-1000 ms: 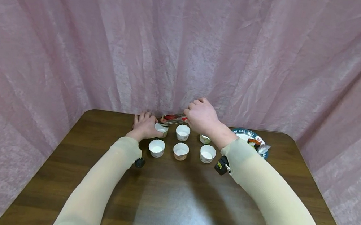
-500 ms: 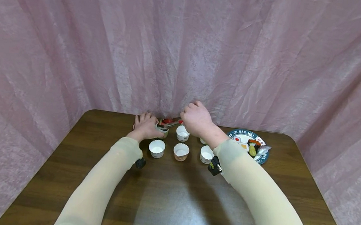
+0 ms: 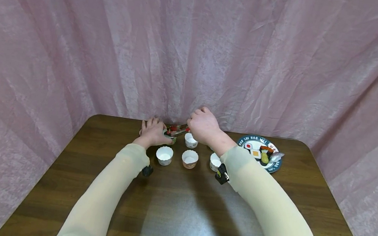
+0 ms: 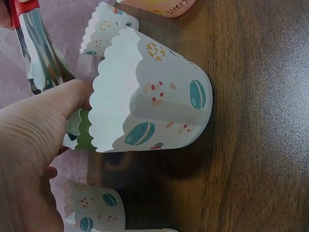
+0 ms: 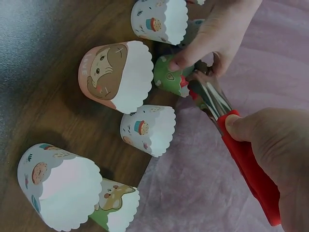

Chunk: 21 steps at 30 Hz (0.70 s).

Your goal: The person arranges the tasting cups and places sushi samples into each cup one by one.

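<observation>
My left hand (image 3: 155, 133) holds a green paper baking cup (image 5: 166, 76) at the back left of the table, thumb on the near side and fingers behind. With my right hand (image 3: 205, 126) I grip metal tongs (image 5: 251, 174) by their red handles. The tongs slant down to the left, their tips at the mouth of the green cup. A bit of red shows by the tips; whether it is held there is too small to tell. In the left wrist view a white patterned baking cup (image 4: 159, 96) stands in front of my hand.
More scalloped paper cups stand in two rows, including a peach one (image 3: 190, 160) and a white one (image 3: 215, 162). A green dog-print cup (image 5: 116, 195) is at the back right. Beyond it lies a round plate (image 3: 274, 168) with several sushi-like pieces (image 3: 264, 157). A pink curtain (image 3: 194, 57) hangs behind.
My right hand has moved left and slightly down, bringing the tongs' tips lower, to the green cup. The plate has come into fuller view. My left hand has stayed at the cup.
</observation>
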{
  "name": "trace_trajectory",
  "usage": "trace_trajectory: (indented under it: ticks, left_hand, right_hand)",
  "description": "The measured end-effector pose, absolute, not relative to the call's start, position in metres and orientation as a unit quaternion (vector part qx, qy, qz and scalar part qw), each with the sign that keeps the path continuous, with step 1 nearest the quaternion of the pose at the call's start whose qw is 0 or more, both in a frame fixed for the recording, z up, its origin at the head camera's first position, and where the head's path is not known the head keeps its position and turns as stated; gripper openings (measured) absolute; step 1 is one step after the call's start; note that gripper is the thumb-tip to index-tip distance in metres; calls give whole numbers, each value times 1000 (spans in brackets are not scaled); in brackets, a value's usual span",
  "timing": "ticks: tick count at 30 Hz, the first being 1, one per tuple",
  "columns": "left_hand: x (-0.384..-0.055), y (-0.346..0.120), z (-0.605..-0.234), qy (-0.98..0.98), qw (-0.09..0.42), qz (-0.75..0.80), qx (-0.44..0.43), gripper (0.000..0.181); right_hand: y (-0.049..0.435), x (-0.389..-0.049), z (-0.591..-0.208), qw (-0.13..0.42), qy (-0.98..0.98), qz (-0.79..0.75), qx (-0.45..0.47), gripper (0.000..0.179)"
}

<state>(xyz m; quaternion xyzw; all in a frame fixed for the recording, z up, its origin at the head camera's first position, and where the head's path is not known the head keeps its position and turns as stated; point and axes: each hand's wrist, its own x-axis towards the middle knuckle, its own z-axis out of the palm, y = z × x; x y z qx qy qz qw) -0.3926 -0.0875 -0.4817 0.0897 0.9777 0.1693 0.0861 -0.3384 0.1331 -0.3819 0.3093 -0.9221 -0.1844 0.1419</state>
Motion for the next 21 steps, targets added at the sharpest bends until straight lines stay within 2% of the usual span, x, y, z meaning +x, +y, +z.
trace_trajectory:
  ticks: [10, 21]
  left_hand:
    - [-395, -86, -483, 977, 88, 175, 90, 73]
    - [-395, -93, -483, 975, 87, 179, 93, 78]
  right_hand:
    - [147, -333, -373, 140, -924, -187, 303, 22]
    - [177, -324, -357, 181, -923, -164, 299, 26]
